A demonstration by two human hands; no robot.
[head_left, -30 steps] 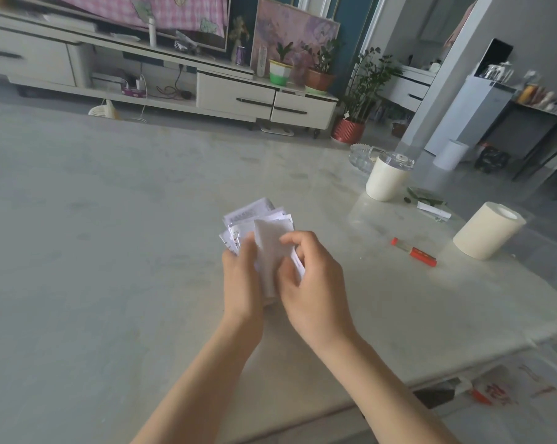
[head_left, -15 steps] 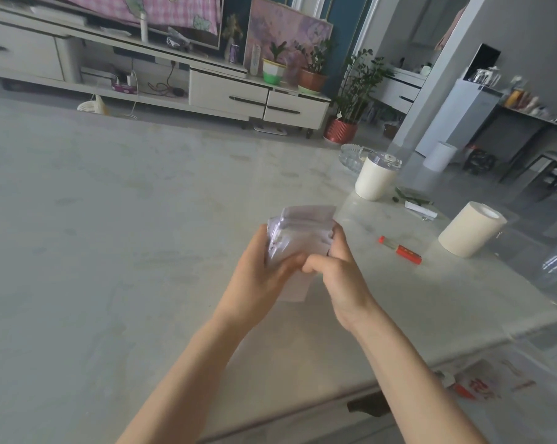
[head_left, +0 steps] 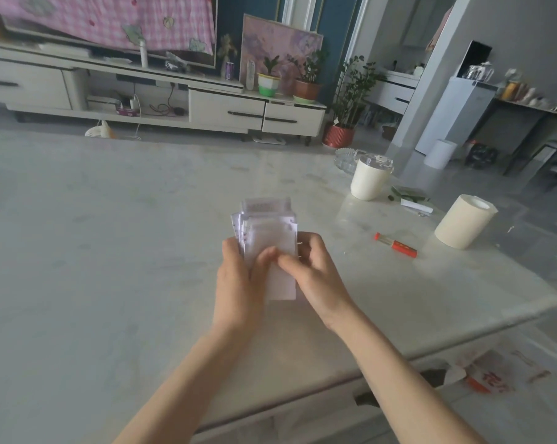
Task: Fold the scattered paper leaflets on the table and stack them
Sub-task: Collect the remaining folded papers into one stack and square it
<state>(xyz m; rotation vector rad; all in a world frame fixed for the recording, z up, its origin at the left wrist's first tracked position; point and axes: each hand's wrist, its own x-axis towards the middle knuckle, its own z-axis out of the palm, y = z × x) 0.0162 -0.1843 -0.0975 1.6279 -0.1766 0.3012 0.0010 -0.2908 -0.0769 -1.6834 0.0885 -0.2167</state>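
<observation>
**Both hands on the leaflet stack, mid-table**

Leaflets are bunched into one loose stack, held up near the middle of the table. Top edges are uneven and fan a bit to the left. One plain white sheet sits in front and hangs lower than the rest. Can't tell if the stack's bottom touches the tabletop.

L hand grips the stack's left edge, fingers curled behind and thumb across the front sheet. R hand holds the right side, thumb and forefinger pinching the front sheet next to the L thumb, other fingers curled at the right edge.

Off to the right, well apart from the hands: red pen, cream paper roll, white cup w/ clear lid, glass dish just behind the cup.
</observation>
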